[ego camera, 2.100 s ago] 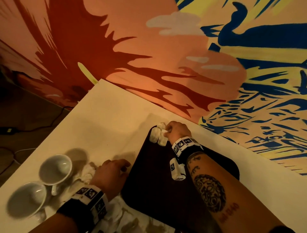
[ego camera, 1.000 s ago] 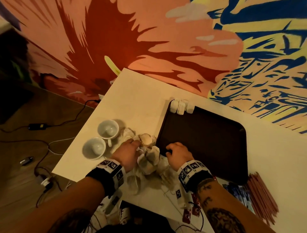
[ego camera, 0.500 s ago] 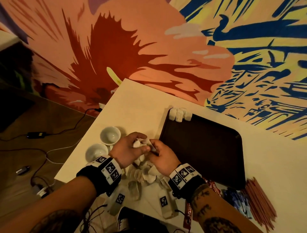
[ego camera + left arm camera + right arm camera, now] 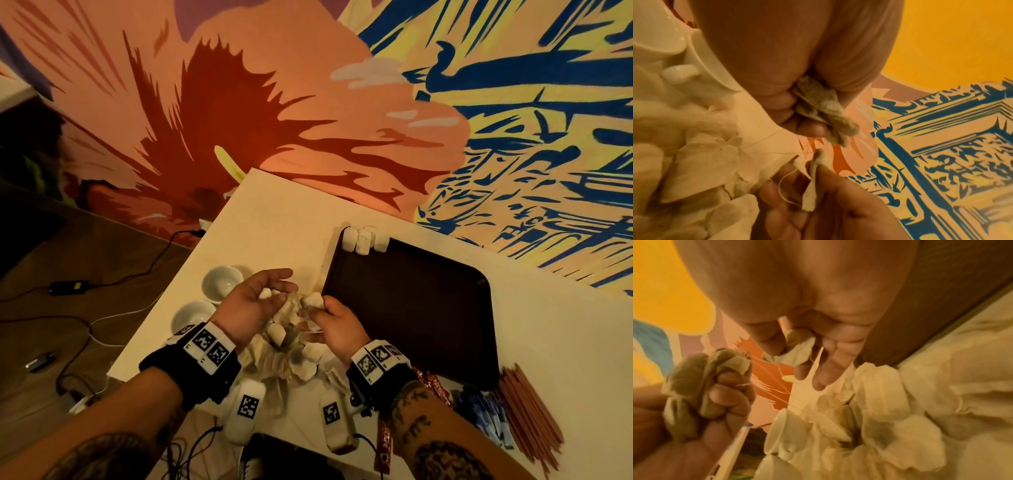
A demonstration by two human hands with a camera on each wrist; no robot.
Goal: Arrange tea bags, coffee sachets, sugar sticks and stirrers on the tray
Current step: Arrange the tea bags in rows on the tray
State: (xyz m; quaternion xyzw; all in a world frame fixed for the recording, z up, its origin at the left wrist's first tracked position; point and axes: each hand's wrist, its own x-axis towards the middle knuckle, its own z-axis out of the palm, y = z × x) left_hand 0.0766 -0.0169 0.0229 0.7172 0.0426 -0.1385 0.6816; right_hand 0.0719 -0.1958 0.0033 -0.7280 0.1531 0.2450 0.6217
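Two white cups (image 4: 222, 283) stand near the tabletop's left edge. Beside them the left hand (image 4: 251, 303) curls around a tea bag (image 4: 824, 107); the right hand (image 4: 337, 323) pinches another tea bag (image 4: 312, 300) above the loose heap (image 4: 291, 359). Three bags (image 4: 363, 240) line the dark tray's (image 4: 411, 308) far-left corner. No writing is legible.

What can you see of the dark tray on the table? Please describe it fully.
The tray is a dark brown rectangle with rounded corners and a low raised rim, smooth like plastic. It lies flat on the white table, right of the tea bag pile. Three white tea bags stand in a row at its far left corner; the rest is bare. Neither hand touches it.
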